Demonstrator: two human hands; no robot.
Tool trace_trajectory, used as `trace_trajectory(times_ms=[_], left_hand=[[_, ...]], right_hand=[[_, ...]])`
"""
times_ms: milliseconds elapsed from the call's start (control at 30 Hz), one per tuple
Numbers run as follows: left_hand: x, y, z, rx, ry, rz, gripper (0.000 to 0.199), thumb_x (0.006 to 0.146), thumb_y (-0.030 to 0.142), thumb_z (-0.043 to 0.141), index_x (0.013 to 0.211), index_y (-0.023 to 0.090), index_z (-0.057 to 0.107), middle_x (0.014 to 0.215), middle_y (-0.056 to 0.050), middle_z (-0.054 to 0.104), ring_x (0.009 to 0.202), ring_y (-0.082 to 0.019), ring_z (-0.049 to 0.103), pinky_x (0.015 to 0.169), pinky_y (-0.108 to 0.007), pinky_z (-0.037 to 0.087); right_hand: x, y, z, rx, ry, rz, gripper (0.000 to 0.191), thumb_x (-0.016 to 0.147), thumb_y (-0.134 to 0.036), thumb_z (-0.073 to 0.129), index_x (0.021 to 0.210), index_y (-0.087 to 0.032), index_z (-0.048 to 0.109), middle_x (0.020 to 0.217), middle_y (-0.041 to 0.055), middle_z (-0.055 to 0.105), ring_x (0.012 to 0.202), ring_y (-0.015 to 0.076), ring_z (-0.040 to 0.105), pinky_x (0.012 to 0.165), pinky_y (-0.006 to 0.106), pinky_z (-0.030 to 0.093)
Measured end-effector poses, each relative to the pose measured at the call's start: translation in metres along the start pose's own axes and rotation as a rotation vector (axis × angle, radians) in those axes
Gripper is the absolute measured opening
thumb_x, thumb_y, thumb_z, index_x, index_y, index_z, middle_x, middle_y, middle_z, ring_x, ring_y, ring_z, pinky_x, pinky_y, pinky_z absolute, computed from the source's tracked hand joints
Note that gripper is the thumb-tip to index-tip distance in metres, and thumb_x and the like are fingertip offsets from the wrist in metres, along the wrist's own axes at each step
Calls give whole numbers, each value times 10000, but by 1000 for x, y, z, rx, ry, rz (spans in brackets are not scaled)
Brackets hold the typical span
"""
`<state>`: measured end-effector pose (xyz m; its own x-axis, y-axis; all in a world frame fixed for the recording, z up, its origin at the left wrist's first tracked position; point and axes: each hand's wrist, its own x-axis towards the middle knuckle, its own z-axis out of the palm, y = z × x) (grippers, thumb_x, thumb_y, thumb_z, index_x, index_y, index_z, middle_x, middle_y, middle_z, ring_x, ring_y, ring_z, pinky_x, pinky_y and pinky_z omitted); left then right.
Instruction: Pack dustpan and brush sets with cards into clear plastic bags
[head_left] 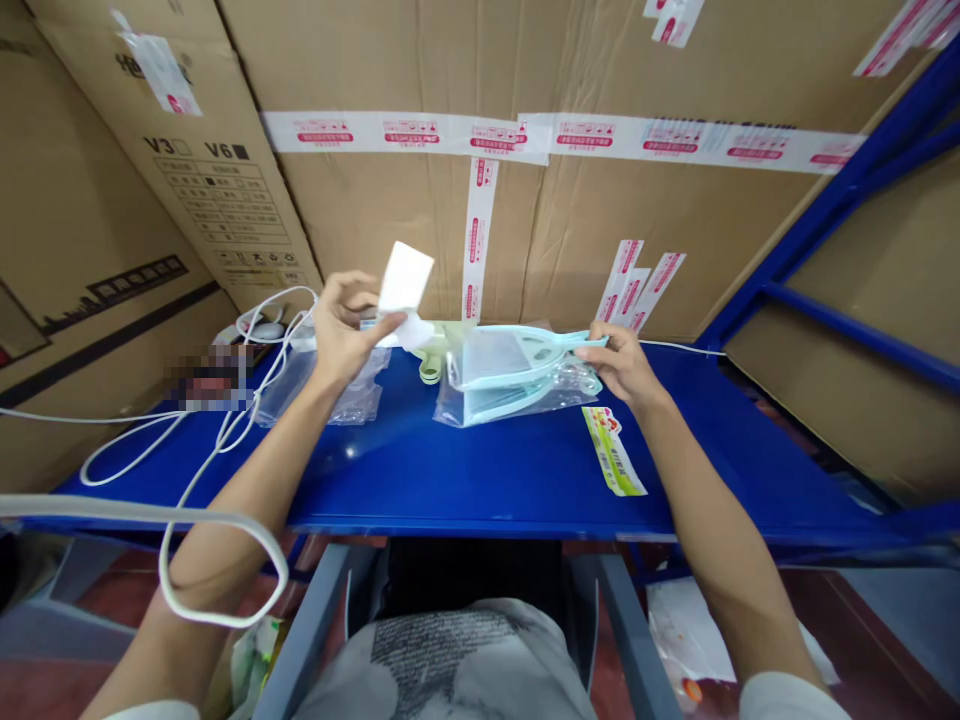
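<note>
Presently, left hand (pixel 345 322): fingers closed on a white piece (pixel 406 280), raised above the tabletop (pixel 450 480); its face looks blank.
Right hand (pixel 621 366): fingers pinching the handle end of a light-blue pan-shaped piece (pixel 495 375), at the rear of the tabletop.
Clear bag (pixel 450 412): around or under the blue piece, cannot tell which.
Green piece (pixel 430 368): between the hands, beside the bag.
Printed card (pixel 615 455): yellow-green, flat near the right forearm, lettering too small to read.
Left carton (pixel 210 190): "V3", box blank; "V6", box filled.
Tape (pixel 435 135): white, red print illegible.
</note>
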<state>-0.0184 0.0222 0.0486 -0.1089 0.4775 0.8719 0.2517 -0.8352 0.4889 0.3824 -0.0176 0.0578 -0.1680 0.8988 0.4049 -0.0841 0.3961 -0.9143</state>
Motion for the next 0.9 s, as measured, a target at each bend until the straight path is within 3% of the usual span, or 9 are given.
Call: trace_trajectory(times_ms=[67, 133, 333, 500, 600, 667, 767, 833, 900], left_hand=[[3, -10, -1, -8, 113, -17, 719, 661, 540, 990, 1218, 253, 637, 1105, -63, 773, 941, -211, 766, 829, -354, 637], [-1, -13, 3, -8, 107, -46, 684, 692, 569, 964, 1169, 229, 611, 1111, -82, 762, 1039, -248, 760, 914, -391, 635], [-25, 5, 21, -31, -244, -39, 337, 983, 457, 687, 879, 238, 452, 1113, -99, 750, 1126, -255, 744, 982, -439, 567], [-33, 14, 28, 142, -368, 45, 255, 941, 318, 649, 842, 250, 423, 910, -44, 683, 885, -227, 651, 831, -395, 497], [-34, 16, 31, 237, -382, 93, 252, 869, 247, 657, 794, 249, 416, 784, -6, 569, 731, -208, 520, 743, -375, 424], [-34, 16, 32, 281, -429, 134, 246, 794, 203, 666, 788, 247, 424, 787, -7, 544, 732, -215, 501, 740, -379, 401], [-36, 18, 34, 327, -512, 213, 242, 707, 164, 682, 835, 238, 490, 899, -35, 586, 844, -249, 552, 807, -403, 409], [-39, 20, 36, 337, -559, 246, 252, 700, 148, 692, 891, 229, 550, 970, -50, 600, 909, -267, 574, 846, -417, 418], [-43, 25, 40, 312, -613, 251, 270, 717, 130, 688, 952, 225, 597, 1024, -60, 606, 959, -277, 589, 859, -417, 434]], right_hand=[[-1, 4, 6, -55, -103, 23, 521, 603, -392, 1020, 599, -204, 534, 632, -28, 601, 585, 133, 597, 560, 262, 490], [-3, 10, 15, -98, -215, 49, 530, 615, -422, 1012, 604, -204, 528, 659, -15, 636, 616, 155, 634, 597, 286, 519], [-6, 24, 24, -313, -510, 65, 527, 735, -462, 935, 623, -200, 492, 652, -44, 564, 619, 119, 522, 592, 255, 417], [-4, 26, 14, -591, -672, 67, 406, 765, -479, 902, 659, -197, 630, 673, -49, 625, 622, 117, 531, 597, 249, 402], [-3, 22, 9, -680, -700, 32, 291, 799, -481, 879, 747, -217, 769, 922, 22, 793, 816, 186, 696, 760, 313, 520], [-2, 17, 6, -691, -707, 9, 259, 872, -490, 821, 839, -233, 826, 1145, 74, 815, 1015, 244, 747, 924, 394, 548], [-2, 11, 9, -653, -500, -99, 285, 954, -494, 744, 871, -230, 812, 1241, 103, 795, 1168, 277, 729, 1044, 473, 531], [-5, 10, 18, -544, -317, -146, 289, 980, -495, 716, 918, -220, 779, 1224, 111, 788, 1166, 269, 724, 1032, 473, 554], [-10, 11, 33, -447, -271, -128, 296, 979, -496, 721, 1110, -233, 757, 1277, 115, 756, 1115, 249, 732, 957, 430, 602]])
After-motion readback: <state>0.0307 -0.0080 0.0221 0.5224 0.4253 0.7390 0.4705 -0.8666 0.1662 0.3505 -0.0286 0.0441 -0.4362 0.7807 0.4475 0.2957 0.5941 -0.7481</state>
